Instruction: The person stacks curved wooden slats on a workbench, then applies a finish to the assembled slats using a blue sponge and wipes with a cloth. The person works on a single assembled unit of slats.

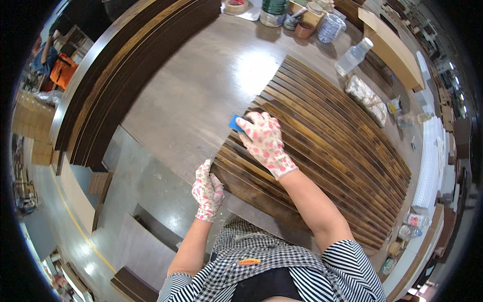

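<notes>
Dark brown, wood-grained boards (332, 151) lie side by side on a large grey-brown worktable (181, 87). My right hand (264, 139), in a white glove with pink flowers, holds a small blue block (236, 123) at the left ends of the boards, near the middle of the row. What the block is made of cannot be told. My left hand (207, 188), gloved alike, rests at the near left corner of the nearest board, its fingers pointing up along the board's end. Whether it grips the board is hard to see.
Tall stacks of long dark boards (124, 64) stand along the left. At the back are a tape roll (236, 5), a green-tinted jar (272, 13) and a clear bottle (354, 56). A wrapped bundle (365, 99) lies beyond the boards; a cardboard box (392, 49) is behind it.
</notes>
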`<state>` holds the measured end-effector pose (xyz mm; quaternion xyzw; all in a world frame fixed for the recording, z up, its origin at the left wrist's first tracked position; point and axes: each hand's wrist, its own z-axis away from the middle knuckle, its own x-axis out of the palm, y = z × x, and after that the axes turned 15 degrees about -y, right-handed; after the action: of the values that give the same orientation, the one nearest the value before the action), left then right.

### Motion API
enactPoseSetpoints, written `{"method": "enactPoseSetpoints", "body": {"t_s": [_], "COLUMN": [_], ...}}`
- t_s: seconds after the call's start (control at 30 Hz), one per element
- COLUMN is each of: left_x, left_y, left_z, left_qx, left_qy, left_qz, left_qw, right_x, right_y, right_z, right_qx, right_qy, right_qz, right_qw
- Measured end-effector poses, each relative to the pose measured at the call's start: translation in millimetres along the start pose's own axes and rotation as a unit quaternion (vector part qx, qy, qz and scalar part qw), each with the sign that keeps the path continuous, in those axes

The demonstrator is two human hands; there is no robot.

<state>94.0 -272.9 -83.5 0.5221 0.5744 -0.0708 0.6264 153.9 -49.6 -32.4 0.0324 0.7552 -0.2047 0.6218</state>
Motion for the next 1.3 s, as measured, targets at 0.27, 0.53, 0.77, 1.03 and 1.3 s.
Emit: {"method": "enactPoseSetpoints", "body": {"t_s": [0.27,0.53,0.77,1.03,1.3], "left_x": [1.0,6.1,8.6,11.3,13.7], "left_y": [-1.7,-8.6,-17.2,-19.9,-36.7], "left_z": [3.1,3.7,6.4,5.3,1.1], "left_qx": [-0.033,-0.01,-0.01,0.033,0.022], "left_qy": [-0.044,-0.06,-0.07,-0.044,-0.035], "left_qz": [0.042,0.049,0.051,0.026,-0.066], "left_qw": [0.998,0.997,0.996,0.998,0.997], "right_x": [-97.1,-36.4,-102.6,-54.9,-135.4], "right_y": [46.8,7.1,51.4,43.0,123.6], "right_z": [216.4,148.1,329.6,308.7,484.2], "right_qx": [0.186,0.161,0.497,0.344,0.524], "right_qy": [0.033,0.039,0.073,0.097,0.177], "right_qz": [0.024,-0.023,0.115,0.009,0.147], "right_qw": [0.982,0.986,0.857,0.934,0.82]}}
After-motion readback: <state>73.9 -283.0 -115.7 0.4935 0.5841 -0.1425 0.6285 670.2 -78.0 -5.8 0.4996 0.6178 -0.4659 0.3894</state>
